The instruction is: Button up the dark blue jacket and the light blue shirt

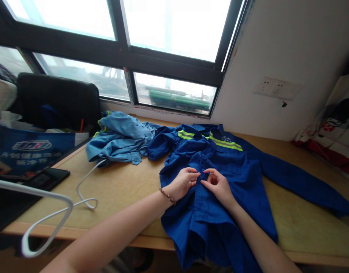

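A dark blue work shirt point(237, 178) with yellow-green reflective stripes lies spread on the wooden table point(120, 185), its hem hanging over the near edge. My left hand point(183, 182) and my right hand point(216, 184) meet at the middle of its front placket. Both pinch the fabric there with closed fingers, thumbs against fingertips. A beaded bracelet sits on my left wrist.
A crumpled light blue shirt point(120, 140) lies to the left by the window. A white clothes hanger point(53, 212) rests at the table's left front. A black phone point(47, 178), a blue printed bag point(26, 151) and a black chair stand at far left. A wall socket point(275, 88) is on the right.
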`<act>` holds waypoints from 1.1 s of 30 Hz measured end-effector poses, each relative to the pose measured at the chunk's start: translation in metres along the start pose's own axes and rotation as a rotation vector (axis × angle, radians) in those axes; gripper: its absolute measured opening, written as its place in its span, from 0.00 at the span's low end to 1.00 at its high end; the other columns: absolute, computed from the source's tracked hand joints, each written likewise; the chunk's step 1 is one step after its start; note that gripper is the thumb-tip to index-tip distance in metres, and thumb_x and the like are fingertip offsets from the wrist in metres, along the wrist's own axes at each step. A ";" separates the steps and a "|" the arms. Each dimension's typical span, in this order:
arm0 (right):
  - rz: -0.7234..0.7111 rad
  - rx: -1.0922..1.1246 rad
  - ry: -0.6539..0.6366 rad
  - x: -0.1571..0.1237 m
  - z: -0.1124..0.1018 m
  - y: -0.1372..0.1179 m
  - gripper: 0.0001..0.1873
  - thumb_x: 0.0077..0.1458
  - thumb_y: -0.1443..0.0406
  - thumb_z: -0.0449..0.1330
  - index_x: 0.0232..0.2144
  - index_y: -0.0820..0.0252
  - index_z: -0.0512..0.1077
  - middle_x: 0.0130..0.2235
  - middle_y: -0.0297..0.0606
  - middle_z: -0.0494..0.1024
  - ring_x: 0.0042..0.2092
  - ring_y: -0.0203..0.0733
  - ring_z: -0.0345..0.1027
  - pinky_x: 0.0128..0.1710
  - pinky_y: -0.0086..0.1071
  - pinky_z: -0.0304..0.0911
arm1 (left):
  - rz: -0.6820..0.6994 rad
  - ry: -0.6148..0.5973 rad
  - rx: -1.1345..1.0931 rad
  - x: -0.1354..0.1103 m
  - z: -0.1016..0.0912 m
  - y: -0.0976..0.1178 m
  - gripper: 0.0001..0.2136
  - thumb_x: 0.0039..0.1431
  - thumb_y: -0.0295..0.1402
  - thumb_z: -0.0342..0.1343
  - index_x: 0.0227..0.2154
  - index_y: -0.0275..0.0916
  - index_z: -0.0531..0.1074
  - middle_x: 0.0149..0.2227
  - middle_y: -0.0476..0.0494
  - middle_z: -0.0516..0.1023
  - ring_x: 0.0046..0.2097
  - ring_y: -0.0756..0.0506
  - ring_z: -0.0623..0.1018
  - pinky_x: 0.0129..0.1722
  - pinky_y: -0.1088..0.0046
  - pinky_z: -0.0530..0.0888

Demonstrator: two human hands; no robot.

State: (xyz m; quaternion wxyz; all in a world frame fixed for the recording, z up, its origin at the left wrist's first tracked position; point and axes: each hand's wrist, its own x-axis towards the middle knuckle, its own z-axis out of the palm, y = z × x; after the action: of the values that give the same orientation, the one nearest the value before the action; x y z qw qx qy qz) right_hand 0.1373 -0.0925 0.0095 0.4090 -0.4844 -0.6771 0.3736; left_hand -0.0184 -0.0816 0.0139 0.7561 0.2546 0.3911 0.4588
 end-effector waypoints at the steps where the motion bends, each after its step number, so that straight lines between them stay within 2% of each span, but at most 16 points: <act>1: 0.010 0.015 -0.005 0.001 0.000 0.001 0.18 0.44 0.59 0.61 0.37 0.59 0.66 0.20 0.26 0.62 0.22 0.32 0.55 0.23 0.26 0.53 | 0.005 -0.001 -0.004 -0.001 0.001 0.001 0.13 0.39 0.22 0.61 0.28 0.36 0.63 0.20 0.51 0.66 0.23 0.53 0.71 0.25 0.78 0.67; 6: 0.030 0.074 -0.025 0.001 -0.001 0.001 0.20 0.43 0.57 0.61 0.38 0.60 0.65 0.20 0.26 0.62 0.22 0.31 0.55 0.22 0.25 0.52 | 0.016 -0.011 0.007 -0.003 0.002 0.002 0.14 0.39 0.22 0.61 0.29 0.36 0.63 0.20 0.51 0.66 0.24 0.53 0.71 0.25 0.78 0.67; 10: 0.045 0.123 -0.010 0.000 -0.001 -0.005 0.17 0.47 0.55 0.57 0.36 0.60 0.67 0.19 0.28 0.62 0.21 0.31 0.55 0.20 0.26 0.52 | 0.059 -0.038 0.055 -0.002 0.001 0.003 0.14 0.38 0.25 0.62 0.29 0.36 0.63 0.22 0.52 0.67 0.24 0.54 0.70 0.26 0.80 0.66; 15: 0.159 0.241 0.005 0.002 -0.002 0.000 0.16 0.46 0.53 0.57 0.27 0.61 0.67 0.18 0.29 0.62 0.21 0.31 0.56 0.20 0.25 0.54 | 0.115 -0.099 0.184 0.001 -0.001 0.001 0.14 0.37 0.26 0.62 0.27 0.36 0.64 0.22 0.53 0.67 0.24 0.55 0.69 0.25 0.81 0.64; 19: 0.305 0.413 -0.058 0.003 -0.002 0.007 0.17 0.45 0.54 0.58 0.18 0.60 0.59 0.17 0.27 0.59 0.19 0.29 0.53 0.19 0.25 0.53 | 0.135 -0.228 0.270 0.002 -0.001 -0.002 0.14 0.35 0.24 0.63 0.27 0.36 0.65 0.22 0.53 0.68 0.24 0.55 0.69 0.24 0.81 0.63; 23: 0.352 0.487 -0.072 0.004 -0.002 0.010 0.17 0.43 0.56 0.59 0.17 0.59 0.58 0.16 0.25 0.57 0.17 0.29 0.51 0.18 0.25 0.51 | 0.142 -0.279 0.281 0.001 -0.001 -0.001 0.14 0.35 0.26 0.64 0.28 0.35 0.66 0.24 0.51 0.70 0.26 0.55 0.70 0.25 0.81 0.64; 25: 0.324 0.406 -0.032 0.005 -0.004 0.011 0.16 0.44 0.54 0.58 0.19 0.59 0.61 0.16 0.26 0.59 0.17 0.30 0.53 0.18 0.25 0.52 | 0.119 -0.274 0.287 0.001 -0.001 0.002 0.14 0.36 0.27 0.64 0.28 0.35 0.66 0.24 0.51 0.70 0.25 0.55 0.70 0.25 0.81 0.64; 27: 0.250 0.200 0.050 0.007 -0.007 0.014 0.16 0.45 0.53 0.56 0.23 0.60 0.65 0.18 0.30 0.65 0.20 0.34 0.58 0.21 0.28 0.56 | 0.100 -0.264 0.290 0.001 -0.001 0.005 0.13 0.38 0.29 0.63 0.28 0.35 0.67 0.24 0.51 0.69 0.24 0.56 0.69 0.24 0.81 0.65; 29: 0.128 -0.120 0.156 0.007 -0.011 0.019 0.16 0.47 0.53 0.54 0.29 0.61 0.69 0.27 0.39 0.72 0.30 0.42 0.65 0.31 0.35 0.61 | 0.082 -0.254 0.285 0.001 -0.002 0.007 0.12 0.40 0.31 0.63 0.29 0.34 0.68 0.24 0.50 0.69 0.24 0.56 0.70 0.25 0.81 0.66; 30: 0.078 -0.299 0.200 0.007 -0.013 0.022 0.17 0.47 0.54 0.54 0.33 0.61 0.70 0.34 0.43 0.73 0.37 0.46 0.65 0.37 0.39 0.61 | 0.072 -0.251 0.277 0.001 -0.002 0.008 0.11 0.41 0.31 0.62 0.29 0.34 0.68 0.24 0.50 0.69 0.25 0.56 0.70 0.26 0.81 0.66; 33: 0.090 -0.755 0.210 0.005 -0.013 0.034 0.26 0.49 0.56 0.53 0.50 0.57 0.63 0.52 0.48 0.63 0.52 0.58 0.53 0.48 0.52 0.51 | 0.032 -0.238 0.232 0.003 -0.004 0.009 0.10 0.43 0.30 0.61 0.29 0.34 0.68 0.27 0.46 0.72 0.26 0.55 0.71 0.27 0.81 0.68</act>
State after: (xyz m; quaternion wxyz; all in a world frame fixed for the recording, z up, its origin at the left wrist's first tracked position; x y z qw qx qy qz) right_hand 0.1605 -0.0779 -0.0154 0.2522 -0.6657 -0.6994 0.0644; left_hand -0.0257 -0.0747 0.0172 0.7553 0.3988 0.3449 0.3893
